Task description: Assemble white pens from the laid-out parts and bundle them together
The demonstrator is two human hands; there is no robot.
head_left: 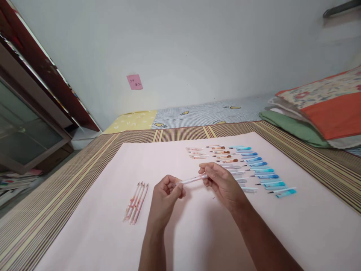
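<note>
Both hands hold one thin pale pen (194, 179) above a pink sheet (113, 210). My left hand (166, 195) pinches its left end with curled fingers. My right hand (221, 182) grips its right end. Left of my left hand lie three finished pens (135, 202) side by side. Behind my right hand, pen parts are laid out in rows: blue parts (265, 171) at the right, brown-tipped parts (222, 154) in the middle, pale pink parts (196, 152) at the left.
The pink sheet lies on a striped mat (56, 195) on a bed. Folded blankets and a pillow (318, 109) are piled at the right. A wall with a pink sticky note (134, 81) stands behind. A cabinet (25, 120) and stacked books (17, 180) are at the left.
</note>
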